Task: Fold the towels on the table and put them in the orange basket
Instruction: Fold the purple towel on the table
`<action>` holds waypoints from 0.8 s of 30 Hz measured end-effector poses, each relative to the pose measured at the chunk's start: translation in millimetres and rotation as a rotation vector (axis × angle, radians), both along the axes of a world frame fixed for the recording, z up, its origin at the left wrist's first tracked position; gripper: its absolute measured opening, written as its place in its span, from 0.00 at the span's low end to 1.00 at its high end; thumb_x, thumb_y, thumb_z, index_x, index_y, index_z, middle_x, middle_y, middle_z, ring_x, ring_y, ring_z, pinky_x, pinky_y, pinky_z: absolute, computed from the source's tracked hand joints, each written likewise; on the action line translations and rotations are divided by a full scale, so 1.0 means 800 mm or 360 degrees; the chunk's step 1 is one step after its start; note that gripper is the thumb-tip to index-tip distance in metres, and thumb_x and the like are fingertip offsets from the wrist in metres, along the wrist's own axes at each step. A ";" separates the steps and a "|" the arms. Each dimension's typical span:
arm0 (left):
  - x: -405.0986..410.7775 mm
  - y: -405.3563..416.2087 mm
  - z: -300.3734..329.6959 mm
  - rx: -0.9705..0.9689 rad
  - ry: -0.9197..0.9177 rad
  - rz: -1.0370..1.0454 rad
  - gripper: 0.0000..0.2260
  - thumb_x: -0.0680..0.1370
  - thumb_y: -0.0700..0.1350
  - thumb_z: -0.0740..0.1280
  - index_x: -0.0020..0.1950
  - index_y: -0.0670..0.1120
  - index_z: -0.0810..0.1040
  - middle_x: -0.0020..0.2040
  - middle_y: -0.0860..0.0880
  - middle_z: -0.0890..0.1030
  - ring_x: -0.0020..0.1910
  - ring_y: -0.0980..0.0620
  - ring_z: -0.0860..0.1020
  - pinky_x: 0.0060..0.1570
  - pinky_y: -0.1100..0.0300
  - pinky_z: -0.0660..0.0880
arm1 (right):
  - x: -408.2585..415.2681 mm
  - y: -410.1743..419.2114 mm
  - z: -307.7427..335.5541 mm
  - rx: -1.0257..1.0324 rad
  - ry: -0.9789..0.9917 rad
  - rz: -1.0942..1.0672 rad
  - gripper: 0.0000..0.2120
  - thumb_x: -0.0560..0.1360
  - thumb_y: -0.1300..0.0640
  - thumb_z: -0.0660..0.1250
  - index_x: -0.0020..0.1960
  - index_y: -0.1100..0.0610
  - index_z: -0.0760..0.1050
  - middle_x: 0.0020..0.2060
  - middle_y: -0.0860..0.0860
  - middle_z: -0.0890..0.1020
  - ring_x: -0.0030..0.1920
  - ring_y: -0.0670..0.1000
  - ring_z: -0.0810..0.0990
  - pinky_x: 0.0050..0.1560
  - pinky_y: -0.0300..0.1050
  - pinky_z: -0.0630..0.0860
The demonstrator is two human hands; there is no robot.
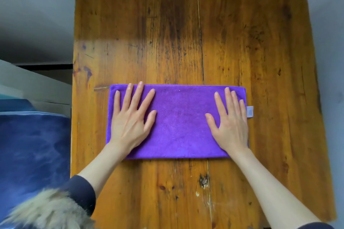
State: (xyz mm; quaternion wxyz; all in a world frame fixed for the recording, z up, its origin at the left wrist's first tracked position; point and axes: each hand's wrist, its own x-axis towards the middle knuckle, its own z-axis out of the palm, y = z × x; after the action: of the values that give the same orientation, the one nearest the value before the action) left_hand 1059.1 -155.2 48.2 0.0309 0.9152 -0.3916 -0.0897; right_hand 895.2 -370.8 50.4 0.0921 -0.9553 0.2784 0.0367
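**Pressing the fold flat**

The purple towel [178, 122] lies folded long at lower centre of the table [242, 42]. My left hand [130, 121] and right hand [229, 122] rest open, palms down, near its ends. I'd smooth outward, aligning edges before halving again.

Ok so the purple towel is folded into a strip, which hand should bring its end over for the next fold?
Probably the right hand. It lies flat by the purple towel's right short edge, where the white tag sticks out. The left hand sits slightly further in from its end and can pin that half to the wooden table.
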 end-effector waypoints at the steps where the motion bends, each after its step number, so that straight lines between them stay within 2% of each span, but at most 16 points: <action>1: 0.003 0.010 -0.001 -0.0013 -0.0009 0.0025 0.25 0.78 0.56 0.51 0.74 0.51 0.62 0.76 0.45 0.58 0.75 0.43 0.56 0.73 0.43 0.49 | -0.002 -0.001 -0.002 -0.0016 -0.0011 -0.0002 0.30 0.77 0.41 0.50 0.75 0.54 0.59 0.75 0.56 0.59 0.75 0.55 0.54 0.74 0.51 0.50; 8: 0.010 0.027 0.001 -0.0077 0.0044 0.0087 0.25 0.79 0.55 0.49 0.75 0.49 0.60 0.77 0.45 0.56 0.76 0.44 0.52 0.73 0.42 0.49 | 0.001 0.001 0.002 -0.0020 0.0023 -0.0024 0.30 0.78 0.40 0.47 0.76 0.53 0.55 0.76 0.55 0.55 0.76 0.53 0.50 0.75 0.50 0.45; 12: 0.004 0.033 0.012 -0.0281 0.0182 0.0081 0.23 0.80 0.49 0.48 0.75 0.47 0.59 0.77 0.43 0.55 0.76 0.43 0.49 0.73 0.42 0.46 | 0.004 0.034 0.016 0.0032 -0.0040 -0.0099 0.29 0.77 0.45 0.54 0.76 0.55 0.56 0.76 0.55 0.54 0.76 0.55 0.49 0.74 0.58 0.44; 15: -0.009 0.052 0.021 -0.0546 0.0192 0.0279 0.20 0.80 0.41 0.56 0.73 0.40 0.64 0.74 0.39 0.62 0.74 0.40 0.58 0.71 0.45 0.56 | 0.001 0.085 0.026 0.0063 -0.0084 0.0112 0.30 0.75 0.46 0.58 0.75 0.54 0.59 0.75 0.55 0.57 0.76 0.56 0.52 0.73 0.63 0.48; 17: -0.019 0.069 0.026 -0.0623 0.0089 0.0539 0.17 0.79 0.38 0.61 0.68 0.38 0.69 0.67 0.38 0.71 0.66 0.39 0.68 0.63 0.48 0.65 | 0.002 0.118 0.026 0.0090 -0.0091 0.0240 0.29 0.75 0.46 0.59 0.74 0.54 0.61 0.75 0.55 0.59 0.75 0.57 0.54 0.72 0.65 0.51; 20: -0.025 0.085 0.028 -0.0572 0.0071 0.0868 0.12 0.78 0.42 0.64 0.59 0.40 0.76 0.53 0.39 0.76 0.53 0.40 0.71 0.51 0.49 0.67 | 0.013 0.148 0.021 0.0148 -0.0044 0.0202 0.28 0.76 0.46 0.58 0.74 0.53 0.61 0.75 0.54 0.58 0.75 0.57 0.53 0.72 0.66 0.51; 24: -0.019 0.087 0.027 -0.0411 0.0284 0.1064 0.12 0.77 0.49 0.66 0.54 0.42 0.77 0.51 0.41 0.77 0.53 0.41 0.71 0.50 0.49 0.67 | 0.022 0.164 0.014 0.0154 0.0041 0.0093 0.28 0.77 0.46 0.58 0.74 0.53 0.59 0.75 0.54 0.58 0.75 0.57 0.53 0.72 0.65 0.49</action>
State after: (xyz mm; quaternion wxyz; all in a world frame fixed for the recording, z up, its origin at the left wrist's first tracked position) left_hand 1044.2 -85.9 70.1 0.2079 0.9697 -0.0750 -0.1040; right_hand 912.8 -239.9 61.6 0.1336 -0.9569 0.2495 0.0652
